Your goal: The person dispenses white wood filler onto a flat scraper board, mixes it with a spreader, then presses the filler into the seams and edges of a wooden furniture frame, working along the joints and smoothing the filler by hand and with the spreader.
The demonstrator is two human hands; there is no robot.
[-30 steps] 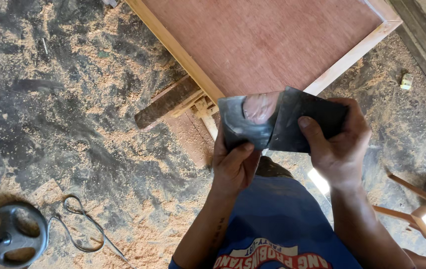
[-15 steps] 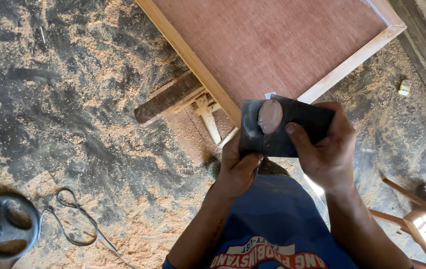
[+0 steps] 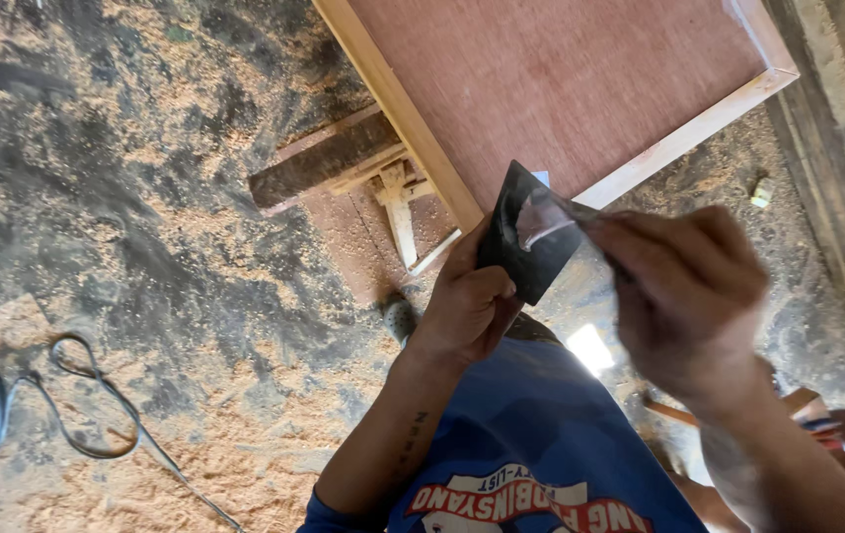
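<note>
- Left hand (image 3: 467,301) pinching the lower corner of a dark sandpaper sheet (image 3: 524,237), worn through to a hole near its middle.
- Right hand (image 3: 684,291), blurred, at the sheet's right edge.
- Reddish framed panel (image 3: 561,79) just beyond the sheet, resting on a wooden trestle (image 3: 398,192).
- Sawdust-strewn floor (image 3: 146,227) and looped cable (image 3: 87,395) well left of the sheet.

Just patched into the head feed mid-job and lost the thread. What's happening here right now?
A person stands over a sawdust-covered floor, holding a dark sheet of sandpaper with a worn hole in it. The left hand grips its lower edge; the right hand pinches the other side. Beyond it lies a reddish plywood panel with a pale wooden frame. A cable lies on the floor at the left.
</note>
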